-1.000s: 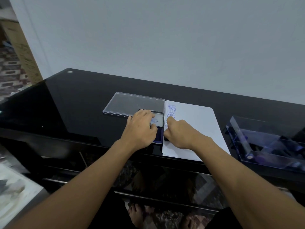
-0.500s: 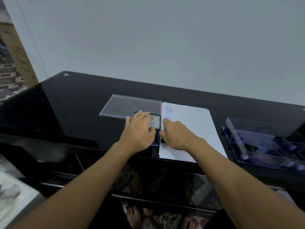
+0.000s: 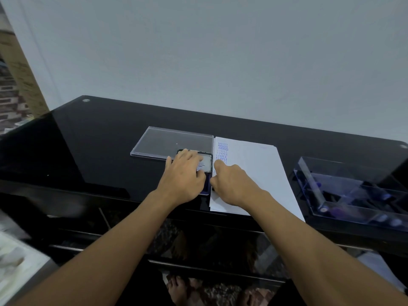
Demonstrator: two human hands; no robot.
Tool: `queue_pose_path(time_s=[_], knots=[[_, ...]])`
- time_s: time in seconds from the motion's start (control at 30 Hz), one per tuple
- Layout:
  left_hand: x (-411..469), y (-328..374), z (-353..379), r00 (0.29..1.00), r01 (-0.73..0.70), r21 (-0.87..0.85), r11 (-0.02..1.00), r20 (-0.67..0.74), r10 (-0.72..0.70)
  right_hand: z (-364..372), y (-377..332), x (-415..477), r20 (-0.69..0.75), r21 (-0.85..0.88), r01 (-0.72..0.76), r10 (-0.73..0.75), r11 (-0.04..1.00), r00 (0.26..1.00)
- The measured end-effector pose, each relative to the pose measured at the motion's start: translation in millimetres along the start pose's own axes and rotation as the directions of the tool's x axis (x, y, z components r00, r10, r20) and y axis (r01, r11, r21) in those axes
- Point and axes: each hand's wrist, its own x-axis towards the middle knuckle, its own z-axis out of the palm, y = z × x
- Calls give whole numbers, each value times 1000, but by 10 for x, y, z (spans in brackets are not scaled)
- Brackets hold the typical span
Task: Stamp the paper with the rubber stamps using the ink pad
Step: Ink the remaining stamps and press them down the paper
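Left hand: the left hand (image 3: pixel 183 180) lies flat on the ink pad (image 3: pixel 207 161), its fingers relaxed and spread over the labelled lid and pressing it down rather than gripping it.
Right hand: the right hand (image 3: pixel 234 184) is knuckles-up on the paper (image 3: pixel 260 173) with its fingers curled tight. I cannot tell what they enclose. Only a dark sliver (image 3: pixel 213 189) shows below the thumb (probably the rubber stamp).
Prints: a blue column of prints (image 3: pixel 221 153), AMENDED then SAMPLE, runs away from the right fingertips along the paper's left edge.
Change: almost none in the last second. Both hands stay planted and only the view drifts slightly.
Meaning: this reads as a sustained press adding the next print under the column, with the pad held ready beside the right thumb for re-inking.
Beyond the left fingertips: a clear lid (image 3: pixel 167 141) lies flat on the black table (image 3: pixel 99 151).
Far from either hand: a clear box (image 3: pixel 313 191) sits at the right, its contents too blurred to name.
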Motion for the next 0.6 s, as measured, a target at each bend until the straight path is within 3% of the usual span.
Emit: queue_pose_path(time_s=[0.3,0.6], knots=[[18,27,-39,1000,24,-20,1000,13,-24,54,-25,-72,-57,-36,4,-6,999,998],[13,27,-53,999,28,-18,999,19,-27,-34,17,85,64,1,-8,8,1000,998]])
